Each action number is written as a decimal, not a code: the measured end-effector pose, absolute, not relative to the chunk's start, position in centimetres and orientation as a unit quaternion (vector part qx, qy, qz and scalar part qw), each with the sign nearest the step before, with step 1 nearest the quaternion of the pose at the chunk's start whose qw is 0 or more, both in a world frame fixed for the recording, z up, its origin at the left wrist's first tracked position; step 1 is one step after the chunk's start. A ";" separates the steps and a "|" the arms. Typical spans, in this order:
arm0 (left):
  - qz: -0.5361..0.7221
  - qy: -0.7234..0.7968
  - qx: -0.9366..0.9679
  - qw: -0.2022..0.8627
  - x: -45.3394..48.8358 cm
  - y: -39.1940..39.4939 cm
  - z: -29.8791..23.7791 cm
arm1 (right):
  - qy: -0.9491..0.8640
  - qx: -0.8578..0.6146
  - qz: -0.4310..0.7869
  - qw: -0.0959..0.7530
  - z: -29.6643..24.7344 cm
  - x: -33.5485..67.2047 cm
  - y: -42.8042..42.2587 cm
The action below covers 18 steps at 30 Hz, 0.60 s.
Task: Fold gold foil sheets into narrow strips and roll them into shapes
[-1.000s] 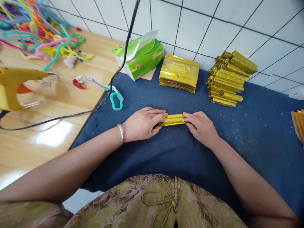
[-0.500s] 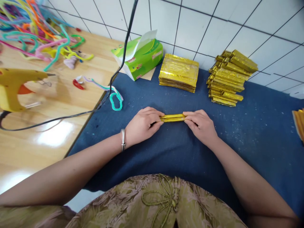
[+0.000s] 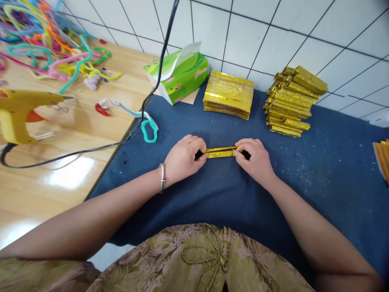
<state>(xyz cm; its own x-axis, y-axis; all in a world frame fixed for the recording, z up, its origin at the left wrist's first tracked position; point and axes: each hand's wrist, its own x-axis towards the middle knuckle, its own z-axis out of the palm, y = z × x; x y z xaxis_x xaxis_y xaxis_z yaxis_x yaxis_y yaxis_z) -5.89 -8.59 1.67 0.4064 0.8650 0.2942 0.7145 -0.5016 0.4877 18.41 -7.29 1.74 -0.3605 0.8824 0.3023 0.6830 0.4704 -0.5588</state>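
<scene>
A narrow folded strip of gold foil paper (image 3: 221, 153) lies level between my hands over the dark blue cloth. My left hand (image 3: 186, 158), with a silver bangle at the wrist, pinches its left end between thumb and fingers. At the other end my right hand (image 3: 254, 158) pinches it the same way. A dark gap shows along the strip's length between its folded layers. Behind it sits a stack of flat gold foil sheets (image 3: 228, 95). To the right of that stack, folded gold foil strips (image 3: 291, 101) are piled up.
A green tissue pack (image 3: 185, 77) stands by the tiled wall. A black cable (image 3: 154, 83) hangs down and runs left to a yellow glue gun (image 3: 21, 113) on the wooden table. Colourful pipe cleaners (image 3: 51, 48) heap at the back left. More gold paper (image 3: 382, 156) shows at the right edge.
My fingers have curled more at both ends of the strip. Its layers stand a little further apart, with a wider dark gap between them. The camera view has shifted slightly.
</scene>
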 end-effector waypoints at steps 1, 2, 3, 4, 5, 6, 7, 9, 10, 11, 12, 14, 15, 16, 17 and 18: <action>0.257 0.475 0.830 0.143 -5.9 -8.6 1.7 | -0.801 -0.494 0.173 0.291 1.7 18.5 -7.3; 0.254 0.467 0.835 0.142 -6.0 -8.6 1.7 | -0.792 -0.506 0.175 0.292 1.6 18.5 -7.4; 0.252 0.456 0.842 0.140 -6.0 -8.6 1.7 | -0.782 -0.520 0.179 0.294 1.6 18.6 -7.4; 0.250 0.445 0.849 0.137 -6.1 -8.6 1.7 | -0.773 -0.530 0.182 0.297 1.5 18.6 -7.4; 0.248 0.433 0.856 0.132 -6.2 -8.6 1.6 | -0.769 -0.534 0.184 0.298 1.5 18.7 -7.4; 0.244 0.424 0.863 0.125 -6.2 -8.6 1.6 | -0.774 -0.529 0.184 0.297 1.4 18.8 -7.4; 0.239 0.418 0.868 0.118 -6.3 -8.6 1.6 | -0.784 -0.514 0.182 0.295 1.4 18.8 -7.4; 0.227 0.410 0.877 0.105 -6.4 -8.7 1.5 | -0.810 -0.477 0.175 0.292 1.4 19.0 -7.3; 0.222 0.405 0.882 0.099 -6.5 -8.7 1.5 | -0.818 -0.463 0.172 0.294 1.4 19.1 -7.3; 0.217 0.400 0.885 0.094 -6.5 -8.7 1.6 | -0.822 -0.455 0.172 0.296 1.4 19.1 -7.2; 0.213 0.396 0.889 0.089 -6.5 -8.7 1.6 | -0.822 -0.453 0.175 0.299 1.4 19.2 -7.2; 0.202 0.390 0.895 0.078 -6.6 -8.6 1.6 | -0.818 -0.457 0.182 0.299 1.3 19.3 -7.1; 0.195 0.389 0.897 0.073 -6.6 -8.6 1.7 | -0.815 -0.461 0.185 0.297 1.3 19.3 -7.0; 0.187 0.389 0.900 0.067 -6.6 -8.6 1.7 | -0.813 -0.465 0.189 0.295 1.4 19.3 -7.0; 0.179 0.388 0.902 0.060 -6.6 -8.6 1.7 | -0.811 -0.468 0.191 0.293 1.4 19.3 -6.9; 0.170 0.386 0.905 0.051 -6.6 -8.7 1.8 | -0.810 -0.472 0.191 0.291 1.4 19.2 -6.9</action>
